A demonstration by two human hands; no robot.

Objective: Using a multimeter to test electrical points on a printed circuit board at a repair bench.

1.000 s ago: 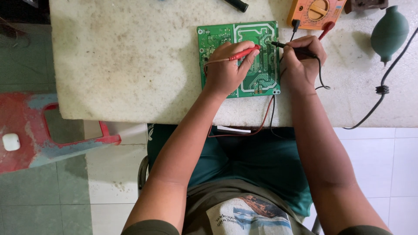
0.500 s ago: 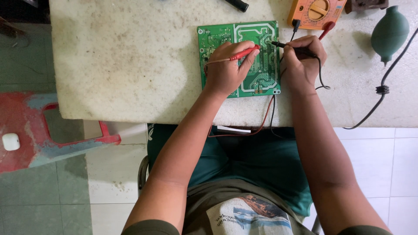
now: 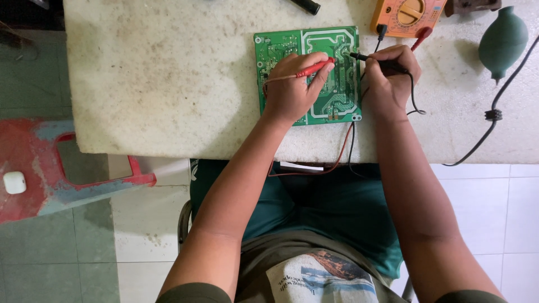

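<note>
A green circuit board [image 3: 328,47] lies solder side up on the white worktable [image 3: 168,78]. My left hand [image 3: 292,90] rests on the board and grips a red test probe [image 3: 311,69], its tip pointing right onto the board. My right hand [image 3: 390,78] sits at the board's right edge and holds a black test probe [image 3: 373,60], tip pointing left onto the board. The two probe tips lie close together near the board's upper middle. Red and black leads run from the hands down over the table's front edge.
An orange multimeter [image 3: 407,14] lies at the table's far edge behind my right hand. A dark green rubber blower bulb [image 3: 502,42] and a black cable [image 3: 494,115] lie to the right. A black cylindrical object [image 3: 306,5] sits at the top. A red stool [image 3: 73,168] stands left.
</note>
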